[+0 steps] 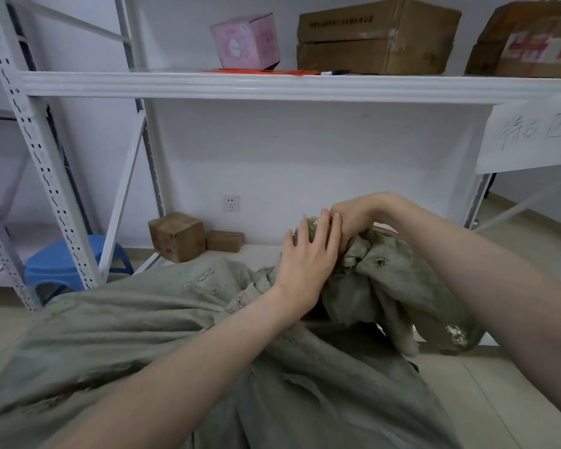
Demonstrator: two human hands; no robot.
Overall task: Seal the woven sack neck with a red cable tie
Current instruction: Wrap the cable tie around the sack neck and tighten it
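A large grey-green woven sack (136, 322) fills the lower part of the head view, its bunched neck (363, 254) raised at centre right. My left hand (308, 254) lies flat against the gathered neck from the left, fingers spread over the frayed top. My right hand (353, 215) curls over the top of the neck from the right, fingers closed on the fabric. A thin red strip (384, 229), possibly the cable tie, shows just behind the neck under my right wrist. Most of it is hidden.
A white metal shelf (272, 87) runs across above, carrying a pink box (245, 40), cardboard cartons (376, 37) and red strips (259, 71). A blue stool (62, 257) stands at left. Small cartons (177, 236) and a wall socket (232, 203) lie behind the sack.
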